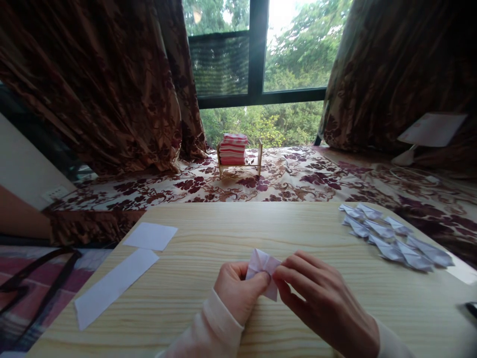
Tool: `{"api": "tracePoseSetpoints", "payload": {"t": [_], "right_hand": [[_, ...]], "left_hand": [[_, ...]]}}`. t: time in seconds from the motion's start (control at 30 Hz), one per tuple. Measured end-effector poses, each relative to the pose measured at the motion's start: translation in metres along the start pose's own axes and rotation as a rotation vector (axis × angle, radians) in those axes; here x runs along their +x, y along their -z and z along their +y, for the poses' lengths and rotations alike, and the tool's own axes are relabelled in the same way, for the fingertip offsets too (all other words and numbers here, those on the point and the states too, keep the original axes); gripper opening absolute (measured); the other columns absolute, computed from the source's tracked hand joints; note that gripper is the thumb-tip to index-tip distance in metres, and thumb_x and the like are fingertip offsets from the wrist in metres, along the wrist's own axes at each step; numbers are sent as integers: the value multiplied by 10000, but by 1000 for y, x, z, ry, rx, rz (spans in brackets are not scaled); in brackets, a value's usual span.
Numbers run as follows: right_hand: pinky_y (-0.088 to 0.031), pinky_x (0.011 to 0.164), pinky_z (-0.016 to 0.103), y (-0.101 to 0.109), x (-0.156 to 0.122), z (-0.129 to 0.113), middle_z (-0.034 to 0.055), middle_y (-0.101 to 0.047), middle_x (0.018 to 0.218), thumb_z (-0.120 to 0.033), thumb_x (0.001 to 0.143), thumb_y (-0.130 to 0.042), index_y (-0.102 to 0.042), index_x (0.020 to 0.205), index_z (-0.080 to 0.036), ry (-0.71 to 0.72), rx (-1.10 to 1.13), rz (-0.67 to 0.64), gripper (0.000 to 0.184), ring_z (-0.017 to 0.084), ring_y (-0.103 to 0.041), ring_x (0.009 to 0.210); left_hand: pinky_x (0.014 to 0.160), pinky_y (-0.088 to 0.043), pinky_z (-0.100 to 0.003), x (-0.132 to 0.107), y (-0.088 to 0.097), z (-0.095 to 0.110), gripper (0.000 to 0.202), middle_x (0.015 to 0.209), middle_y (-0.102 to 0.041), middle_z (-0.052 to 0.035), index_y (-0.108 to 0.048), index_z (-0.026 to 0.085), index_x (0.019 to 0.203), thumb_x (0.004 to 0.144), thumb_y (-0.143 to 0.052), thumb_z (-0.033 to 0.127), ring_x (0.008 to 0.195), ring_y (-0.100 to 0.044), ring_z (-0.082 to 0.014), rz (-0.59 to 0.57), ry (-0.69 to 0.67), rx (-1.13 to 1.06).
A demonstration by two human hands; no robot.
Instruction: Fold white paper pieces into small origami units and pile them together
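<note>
Left hand (238,291) and right hand (320,298) each pinch opposite sides of a small folded paper (263,266), steadying it above the tabletop (261,223), with other folded pieces (391,236) aside at right.

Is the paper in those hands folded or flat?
Folded: the paper shows creases and a pointed flap, pinched between the left hand and right hand.

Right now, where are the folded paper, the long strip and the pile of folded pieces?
folded paper (261,261): head view, its top flap.
long strip (115,284): head view, its middle.
pile of folded pieces (387,248): head view, a middle piece.
</note>
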State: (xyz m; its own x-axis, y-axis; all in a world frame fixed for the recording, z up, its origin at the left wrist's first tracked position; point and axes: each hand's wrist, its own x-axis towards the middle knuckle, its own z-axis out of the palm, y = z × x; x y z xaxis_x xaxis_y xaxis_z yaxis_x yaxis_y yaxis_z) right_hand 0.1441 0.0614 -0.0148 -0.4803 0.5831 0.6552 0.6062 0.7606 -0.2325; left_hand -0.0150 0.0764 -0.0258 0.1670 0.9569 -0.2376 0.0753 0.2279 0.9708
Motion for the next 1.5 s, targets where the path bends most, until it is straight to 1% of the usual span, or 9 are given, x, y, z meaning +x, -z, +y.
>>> {"api": "tracePoseSetpoints", "payload": {"t": [0.2,0.37,0.57,0.67,0.87,0.93,1.07,1.27,1.5], "right_hand": [[-351,511,272,3,-2,1,26,-562,626,-141,925,-427,-593,838,-163,75,-48,-12,189,151,-444,571],[-352,524,278,4,-2,1,33,-570,643,-127,922,-425,-599,857,-154,77,-51,-43,188,155,-450,587],[-350,527,271,3,-1,-1,32,-554,648,-110,904,-446,-581,817,-162,15,-31,-14,169,152,-448,587],[-355,533,271,2,-2,-2,30,-549,662,-108,899,-451,-572,813,-170,-11,-23,1,161,152,-454,592],[-361,519,262,5,0,0,34,-549,655,-92,909,-418,-583,816,-162,52,-12,-28,202,149,-457,594],[-357,518,264,5,1,0,37,-549,650,-92,911,-420,-584,809,-156,61,-9,-30,203,152,-453,594],[-333,504,270,5,0,1,30,-541,631,-78,910,-426,-600,850,-142,93,-31,-9,195,150,-428,569],[-355,535,292,1,-4,5,66,-583,698,-111,928,-437,-603,912,-104,158,-71,-20,166,168,-446,619],[-380,567,305,1,-5,4,81,-609,723,-112,935,-422,-617,867,-111,197,-118,-24,206,174,-488,644]], "left_hand": [[565,-376,-252,4,6,1,190,492,-586,-2,-720,102,585,586,-642,276,516,-485,-128,-82,48,-57],[540,-345,-245,3,4,2,186,472,-541,10,-705,94,580,584,-620,260,506,-436,-116,-67,32,-43],[532,-341,-258,-2,-3,6,202,458,-527,7,-699,93,571,561,-606,272,491,-433,-123,37,13,-28],[534,-332,-257,-3,-5,8,193,456,-512,12,-691,95,559,548,-605,268,492,-421,-118,39,21,-57],[522,-287,-240,-1,-2,7,163,443,-461,32,-646,114,487,540,-590,257,498,-369,-99,0,31,-133],[518,-283,-241,1,-1,3,177,441,-462,30,-637,116,482,546,-604,277,496,-370,-98,-7,37,-141],[513,-305,-246,5,-1,-5,311,429,-473,23,-622,126,464,583,-660,411,472,-383,-95,-7,54,-174],[541,-331,-237,5,-2,-9,426,505,-574,-11,-723,89,591,530,-752,509,517,-453,-104,27,63,-249],[505,-309,-222,4,-2,-8,404,478,-549,8,-735,91,576,532,-768,492,480,-402,-77,57,53,-257]]}}
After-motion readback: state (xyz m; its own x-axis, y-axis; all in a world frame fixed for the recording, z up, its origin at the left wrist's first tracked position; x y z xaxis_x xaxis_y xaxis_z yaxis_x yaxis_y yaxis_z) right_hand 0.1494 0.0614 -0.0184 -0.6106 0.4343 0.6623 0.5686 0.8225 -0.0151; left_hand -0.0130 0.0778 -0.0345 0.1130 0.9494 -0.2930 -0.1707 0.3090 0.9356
